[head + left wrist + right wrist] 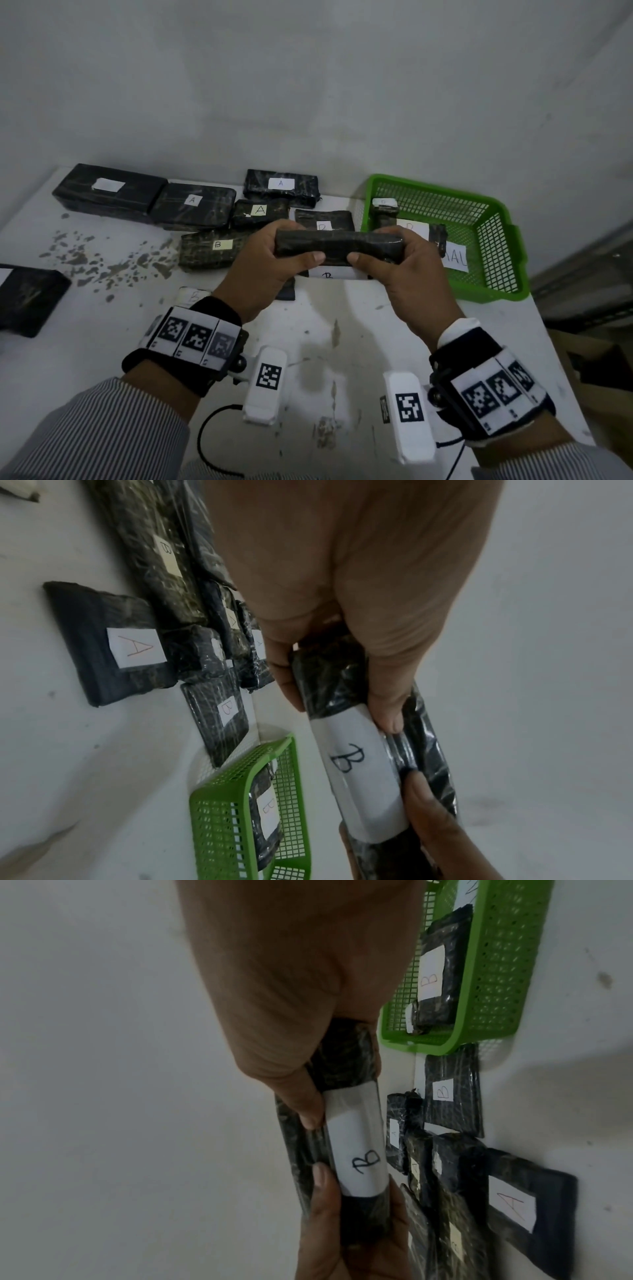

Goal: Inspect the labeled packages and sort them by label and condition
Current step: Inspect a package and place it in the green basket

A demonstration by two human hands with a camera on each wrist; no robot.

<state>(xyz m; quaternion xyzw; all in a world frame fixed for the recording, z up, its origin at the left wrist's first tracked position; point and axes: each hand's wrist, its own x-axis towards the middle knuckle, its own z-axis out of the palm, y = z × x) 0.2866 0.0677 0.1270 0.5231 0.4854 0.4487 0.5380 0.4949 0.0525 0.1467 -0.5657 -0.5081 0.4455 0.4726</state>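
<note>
Both hands hold one black wrapped package (337, 247) at frame centre above the tabletop (335, 329): left hand (263, 263) and right hand (407, 270) each grip one end, fingers curled round it. Its "B" label (356, 767) faces away, so inspection appears under way. Next, placement likely calls for the green basket (493, 240), middle right, which already holds B packages.

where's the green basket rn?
Head view: green basket sits at the table's far right edge, just right of the held package, with B-labelled packages inside.
</note>
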